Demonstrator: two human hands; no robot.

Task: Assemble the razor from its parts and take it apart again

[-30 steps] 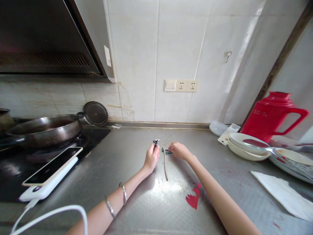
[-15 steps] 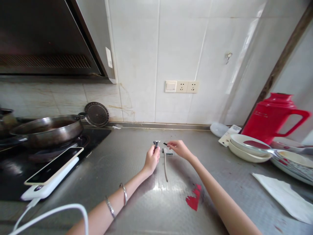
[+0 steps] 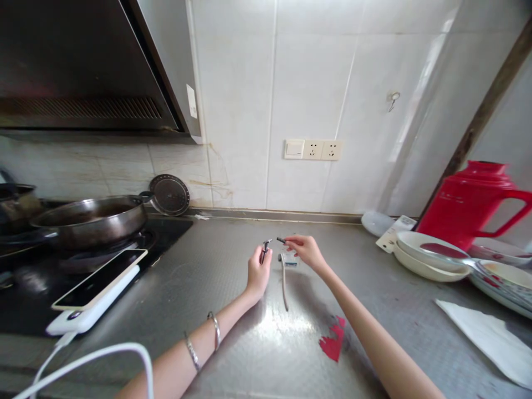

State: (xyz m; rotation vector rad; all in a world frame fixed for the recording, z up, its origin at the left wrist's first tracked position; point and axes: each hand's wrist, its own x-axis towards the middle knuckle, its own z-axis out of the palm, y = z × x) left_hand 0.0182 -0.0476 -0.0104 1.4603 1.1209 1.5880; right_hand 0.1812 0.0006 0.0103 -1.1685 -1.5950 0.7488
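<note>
My left hand [image 3: 258,272] is closed around a small black and silver T-shaped tool [image 3: 265,250] that looks like a razor, its silver head pointing up and to the right. Pinched in the fingers of my right hand [image 3: 306,250] is a small dark bar-shaped piece [image 3: 281,240], with its free end towards the tool. A narrow gap separates the two. Just below them on the counter lies a thin, pale, slightly curved rod [image 3: 285,285] with a dark upper end. Beside that end is a small clear and dark item [image 3: 291,264], too small to make out.
The steel counter [image 3: 233,343] bears a torn red scrap [image 3: 333,339]. To the left are a hob with a pan [image 3: 95,221], and a phone [image 3: 102,279] on a white power bank [image 3: 95,305] with a cable. Bowls [image 3: 432,266], a red flask [image 3: 469,205] and a white napkin [image 3: 482,338] lie right.
The T-shaped tool has turned in my left hand, so its head now shows more from the side. My right hand keeps its pinch on the dark piece. The whole view has shifted slightly.
</note>
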